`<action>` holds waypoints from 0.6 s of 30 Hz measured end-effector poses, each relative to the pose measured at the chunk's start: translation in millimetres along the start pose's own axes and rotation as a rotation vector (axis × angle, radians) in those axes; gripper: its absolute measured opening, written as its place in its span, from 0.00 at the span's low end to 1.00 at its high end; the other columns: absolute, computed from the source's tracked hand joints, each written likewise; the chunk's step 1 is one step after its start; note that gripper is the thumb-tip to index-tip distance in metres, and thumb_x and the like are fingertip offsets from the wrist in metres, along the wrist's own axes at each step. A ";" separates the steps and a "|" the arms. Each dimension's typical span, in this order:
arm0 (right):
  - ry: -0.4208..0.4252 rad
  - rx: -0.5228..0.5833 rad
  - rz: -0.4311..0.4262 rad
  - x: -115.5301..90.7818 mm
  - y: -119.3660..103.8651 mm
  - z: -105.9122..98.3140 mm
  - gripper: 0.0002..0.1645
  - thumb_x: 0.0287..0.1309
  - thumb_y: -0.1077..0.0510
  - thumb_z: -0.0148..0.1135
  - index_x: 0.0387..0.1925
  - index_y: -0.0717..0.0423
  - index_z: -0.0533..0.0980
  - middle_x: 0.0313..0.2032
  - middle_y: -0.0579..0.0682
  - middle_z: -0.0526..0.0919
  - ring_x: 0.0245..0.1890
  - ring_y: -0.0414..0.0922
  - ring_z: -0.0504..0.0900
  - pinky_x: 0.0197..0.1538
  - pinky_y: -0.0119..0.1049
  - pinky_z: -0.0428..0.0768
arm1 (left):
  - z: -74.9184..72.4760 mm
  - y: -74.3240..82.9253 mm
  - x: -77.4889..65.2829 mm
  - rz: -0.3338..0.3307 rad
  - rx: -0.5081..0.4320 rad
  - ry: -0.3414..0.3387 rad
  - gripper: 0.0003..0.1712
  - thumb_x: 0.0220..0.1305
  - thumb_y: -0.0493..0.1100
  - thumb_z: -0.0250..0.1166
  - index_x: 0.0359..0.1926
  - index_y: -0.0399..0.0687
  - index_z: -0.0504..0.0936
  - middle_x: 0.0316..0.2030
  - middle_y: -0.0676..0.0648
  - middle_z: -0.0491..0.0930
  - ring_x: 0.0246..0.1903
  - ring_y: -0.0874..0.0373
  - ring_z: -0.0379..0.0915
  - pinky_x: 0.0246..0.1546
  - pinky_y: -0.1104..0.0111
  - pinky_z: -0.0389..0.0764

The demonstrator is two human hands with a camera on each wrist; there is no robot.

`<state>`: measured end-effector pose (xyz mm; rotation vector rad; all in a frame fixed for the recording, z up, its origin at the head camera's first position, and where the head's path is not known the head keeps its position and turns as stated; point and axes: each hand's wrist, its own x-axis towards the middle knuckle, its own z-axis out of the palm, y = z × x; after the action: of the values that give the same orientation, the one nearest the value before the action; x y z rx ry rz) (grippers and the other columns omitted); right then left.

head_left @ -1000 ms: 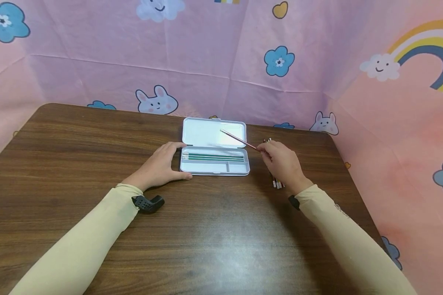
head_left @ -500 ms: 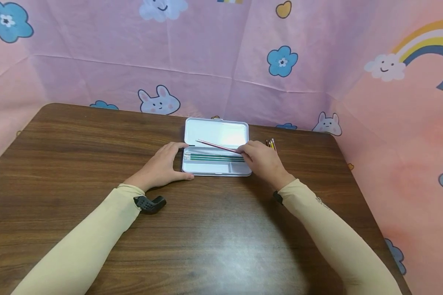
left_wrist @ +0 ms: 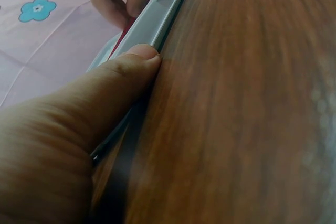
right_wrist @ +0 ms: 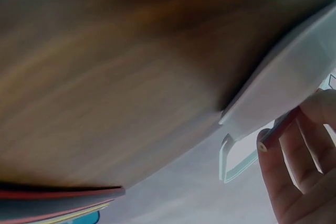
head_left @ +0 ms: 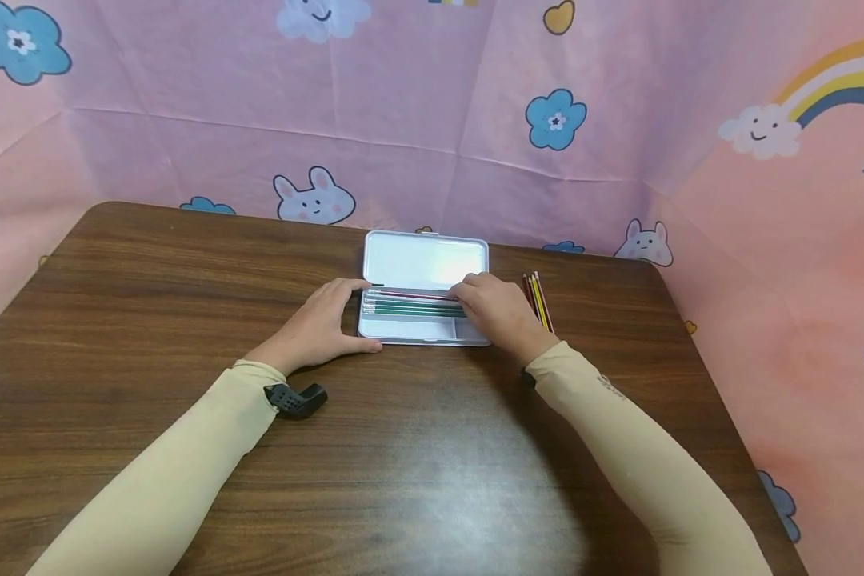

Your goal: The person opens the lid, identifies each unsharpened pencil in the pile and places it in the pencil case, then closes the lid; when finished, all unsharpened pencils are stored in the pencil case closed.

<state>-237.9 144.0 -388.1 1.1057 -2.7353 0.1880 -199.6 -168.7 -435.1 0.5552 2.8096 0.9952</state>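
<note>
A white pencil case (head_left: 406,329) lies on the table with its lid (head_left: 425,260) folded back. Several green pencils (head_left: 418,308) lie side by side in its long rear compartment. My left hand (head_left: 313,328) holds the case's left end, thumb (left_wrist: 139,56) against the front wall and fingers at the back. Over the right end, my right hand (head_left: 500,312) pinches a dark red pencil (head_left: 410,295) between thumb and fingertips. This pencil lies along the rear compartment, behind the green ones; its unsharpened end (right_wrist: 264,146) sticks out from the fingers in the right wrist view.
To the right of the case lies a small bunch of pencils (head_left: 538,298), red and yellow, partly hidden by the right hand and forearm. Behind the brown wooden table (head_left: 374,464) hangs a pink patterned cloth (head_left: 403,112).
My right hand has carried the red pencil leftwards from beside the loose bunch and lowered it into the case's rear compartment. The left hand has stayed on the case.
</note>
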 end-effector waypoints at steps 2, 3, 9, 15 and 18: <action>0.000 -0.014 -0.002 2.0 -2.1 -0.3 0.11 0.71 0.63 0.60 0.47 0.50 0.86 0.42 0.47 0.88 0.43 0.46 0.85 0.37 0.44 0.86 | -0.1 0.7 -0.6 -0.001 0.000 -0.001 0.63 0.53 0.71 0.75 0.78 0.47 0.58 0.76 0.40 0.60 0.76 0.40 0.53 0.74 0.40 0.58; -0.006 -0.019 -0.001 3.0 -3.1 -0.5 0.12 0.71 0.63 0.60 0.48 0.50 0.86 0.42 0.47 0.88 0.43 0.46 0.85 0.36 0.44 0.86 | -0.2 1.2 -0.9 -0.002 -0.001 0.000 0.63 0.53 0.71 0.75 0.78 0.47 0.58 0.76 0.40 0.60 0.76 0.40 0.53 0.74 0.40 0.58; -0.042 -0.044 0.022 7.9 -6.9 0.9 0.13 0.71 0.64 0.59 0.49 0.50 0.86 0.42 0.48 0.88 0.42 0.46 0.85 0.37 0.43 0.86 | -0.2 1.9 -1.4 0.003 -0.008 0.000 0.62 0.53 0.70 0.76 0.78 0.46 0.59 0.75 0.39 0.61 0.76 0.40 0.53 0.74 0.40 0.58; -0.066 -0.059 0.034 11.8 -6.3 4.0 0.13 0.71 0.64 0.59 0.49 0.50 0.86 0.42 0.48 0.88 0.42 0.47 0.86 0.38 0.43 0.86 | 0.6 -0.6 0.0 0.007 -0.009 0.012 0.62 0.53 0.70 0.76 0.78 0.47 0.59 0.75 0.40 0.61 0.76 0.41 0.54 0.74 0.41 0.58; -0.085 -0.063 0.044 13.7 -5.8 4.8 0.13 0.71 0.64 0.59 0.49 0.50 0.86 0.42 0.49 0.88 0.43 0.47 0.86 0.39 0.44 0.87 | 1.0 -1.0 0.3 0.006 -0.013 0.019 0.62 0.52 0.70 0.77 0.78 0.47 0.59 0.75 0.41 0.61 0.76 0.42 0.54 0.74 0.42 0.58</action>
<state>-244.1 129.7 -389.6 1.0613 -2.8213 0.0622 -199.9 -168.7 -436.5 0.5553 2.8179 1.0246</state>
